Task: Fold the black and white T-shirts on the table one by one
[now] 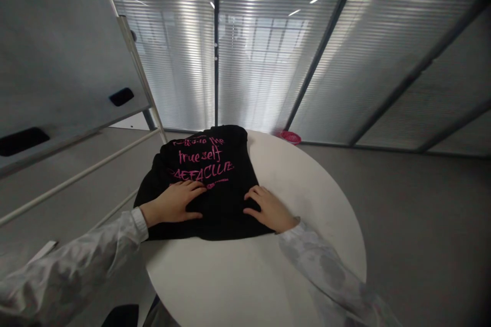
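Note:
A folded black garment (215, 163) with pink lettering lies on the left part of a round white table (307, 184). My left hand (177, 202) rests flat on its near left portion, fingers stretched out toward the lettering. My right hand (268, 208) lies flat on its near right edge, fingers spread and pointing left. Both hands press on the cloth and hold nothing. Pale patterned sleeves cover both arms.
A whiteboard on a metal stand (57, 61) leans at the left, its rails crossing beside the table. Glass walls with blinds (268, 46) stand behind. A small pink object (289, 136) sits on the grey floor beyond the table's far edge.

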`<action>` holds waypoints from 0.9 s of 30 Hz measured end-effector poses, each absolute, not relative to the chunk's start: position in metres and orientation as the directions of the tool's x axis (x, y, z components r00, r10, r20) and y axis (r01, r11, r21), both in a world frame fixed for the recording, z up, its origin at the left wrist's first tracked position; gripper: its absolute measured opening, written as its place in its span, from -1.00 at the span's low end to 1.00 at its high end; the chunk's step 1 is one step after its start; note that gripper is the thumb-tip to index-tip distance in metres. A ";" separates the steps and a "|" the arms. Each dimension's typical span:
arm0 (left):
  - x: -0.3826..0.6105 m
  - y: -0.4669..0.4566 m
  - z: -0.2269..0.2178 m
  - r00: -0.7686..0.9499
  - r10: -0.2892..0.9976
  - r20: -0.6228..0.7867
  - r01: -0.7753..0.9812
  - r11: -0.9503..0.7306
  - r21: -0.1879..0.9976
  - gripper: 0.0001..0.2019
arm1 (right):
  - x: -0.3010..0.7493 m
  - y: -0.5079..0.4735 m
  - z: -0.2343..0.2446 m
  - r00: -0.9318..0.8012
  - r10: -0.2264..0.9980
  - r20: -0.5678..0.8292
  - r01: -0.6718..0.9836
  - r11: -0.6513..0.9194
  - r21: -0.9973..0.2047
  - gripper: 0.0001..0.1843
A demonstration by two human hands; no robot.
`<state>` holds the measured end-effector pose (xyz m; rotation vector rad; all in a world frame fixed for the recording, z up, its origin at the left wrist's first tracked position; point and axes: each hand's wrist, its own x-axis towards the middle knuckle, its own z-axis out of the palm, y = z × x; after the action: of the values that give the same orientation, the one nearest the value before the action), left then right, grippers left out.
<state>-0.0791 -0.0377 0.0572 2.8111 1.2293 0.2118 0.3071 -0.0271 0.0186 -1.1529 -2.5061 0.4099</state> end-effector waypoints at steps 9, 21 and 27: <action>-0.072 -0.027 0.077 0.566 0.811 0.151 0.786 -0.586 0.198 -0.66 | 0.299 0.024 0.062 -0.487 0.805 0.338 0.553 0.584 -0.595 -0.85; -0.085 -0.009 0.091 0.436 0.827 0.354 0.872 -0.486 0.063 -0.71 | 0.244 0.078 0.064 -0.047 0.716 0.697 0.497 0.622 -0.606 -0.74; -0.084 -0.022 0.081 0.709 0.677 0.197 0.679 -0.731 0.067 -0.46 | 0.259 0.063 0.015 -0.524 0.691 0.498 0.523 0.723 -0.452 -0.44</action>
<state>-0.0842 -0.0219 0.0813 2.9137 1.1556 0.3295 0.2593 0.0632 0.0153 -0.9142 -2.2506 0.3229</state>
